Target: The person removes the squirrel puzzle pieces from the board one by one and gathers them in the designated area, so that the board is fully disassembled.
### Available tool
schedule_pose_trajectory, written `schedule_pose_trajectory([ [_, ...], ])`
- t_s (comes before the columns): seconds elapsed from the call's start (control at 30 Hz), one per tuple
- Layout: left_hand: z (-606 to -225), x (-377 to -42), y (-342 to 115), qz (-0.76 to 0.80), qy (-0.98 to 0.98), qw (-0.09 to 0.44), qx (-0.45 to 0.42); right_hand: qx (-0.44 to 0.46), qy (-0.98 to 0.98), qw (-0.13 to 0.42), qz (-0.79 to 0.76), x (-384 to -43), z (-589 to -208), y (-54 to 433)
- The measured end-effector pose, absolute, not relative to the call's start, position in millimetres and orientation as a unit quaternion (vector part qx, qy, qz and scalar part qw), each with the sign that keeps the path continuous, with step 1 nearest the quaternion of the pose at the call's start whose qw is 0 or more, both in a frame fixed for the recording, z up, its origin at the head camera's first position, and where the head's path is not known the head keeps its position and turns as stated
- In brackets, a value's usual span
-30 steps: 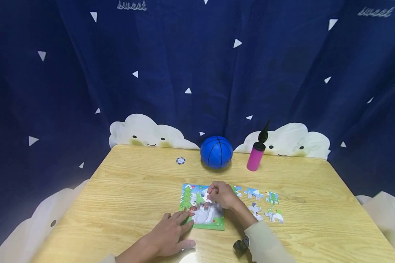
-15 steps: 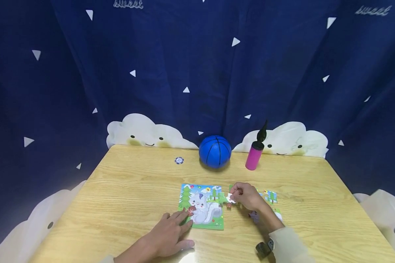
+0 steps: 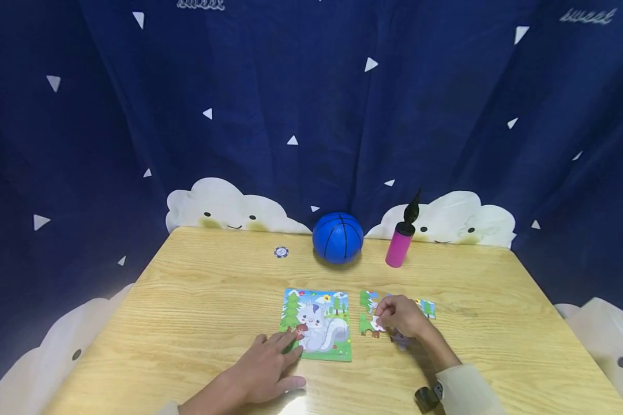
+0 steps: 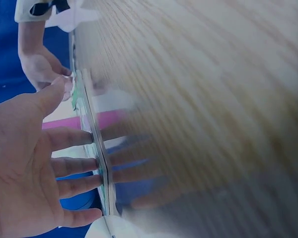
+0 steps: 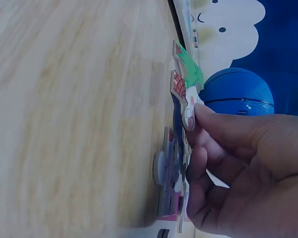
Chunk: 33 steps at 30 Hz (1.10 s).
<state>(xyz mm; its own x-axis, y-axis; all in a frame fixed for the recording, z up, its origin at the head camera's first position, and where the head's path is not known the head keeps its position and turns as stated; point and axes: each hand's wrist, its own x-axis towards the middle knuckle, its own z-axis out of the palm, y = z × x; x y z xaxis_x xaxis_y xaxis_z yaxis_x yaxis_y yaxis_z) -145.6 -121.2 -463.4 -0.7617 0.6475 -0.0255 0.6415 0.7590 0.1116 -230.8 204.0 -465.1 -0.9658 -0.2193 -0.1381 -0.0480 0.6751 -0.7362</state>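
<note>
A square picture board (image 3: 324, 331) of a grey-white squirrel holding a nut lies on the wooden table. My left hand (image 3: 270, 366) rests with straight, spread fingers on its left lower edge; the left wrist view shows the fingertips (image 4: 92, 181) along that edge. To the right of the board my right hand (image 3: 402, 317) pinches a jigsaw piece (image 5: 189, 84), green, white and brown, between thumb and fingers. The right wrist view has this piece tilted close over the table. Several other puzzle pieces (image 3: 367, 301) lie around and partly beneath the right hand, some hidden by it.
Behind the board sits a blue ball (image 3: 337, 238) with black lines. A pink pump (image 3: 398, 248) with a black top stands to its right, and a blue-and-white chip (image 3: 281, 252) lies left of it. A dark blue curtain (image 3: 259, 115) hangs behind the table.
My right hand has carried the pinched puzzle piece from over the picture board rightward to the loose pieces, uncovering the squirrel picture. The left hand has stayed at the board's edge.
</note>
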Motion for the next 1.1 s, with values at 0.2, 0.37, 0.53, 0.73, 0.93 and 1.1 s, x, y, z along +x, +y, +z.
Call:
schedule_pose_trajectory([
  [0.2,-467,-146,-121,0.047,0.938,0.019,0.344,-0.070,0.921,0.094,-0.371,-230,-468,202],
  [0.37,-470,-146,-120,0.047,0.940,0.016,0.337,-0.085,0.924,0.089,-0.362,-228,-470,200],
  [0.53,-469,-147,-121,0.051,0.941,0.020,0.333,-0.092,0.934,0.074,-0.337,-228,-468,197],
  [0.73,-465,-148,-119,0.054,0.941,0.031,0.332,-0.097,0.930,0.069,-0.349,-227,-464,190],
  [0.93,-461,-147,-116,0.054,0.942,0.034,0.330,-0.135,0.909,0.086,-0.384,-218,-459,175],
  [1.1,-461,-145,-113,0.059,0.934,0.043,0.349,-0.151,0.906,0.088,-0.385,-214,-460,159],
])
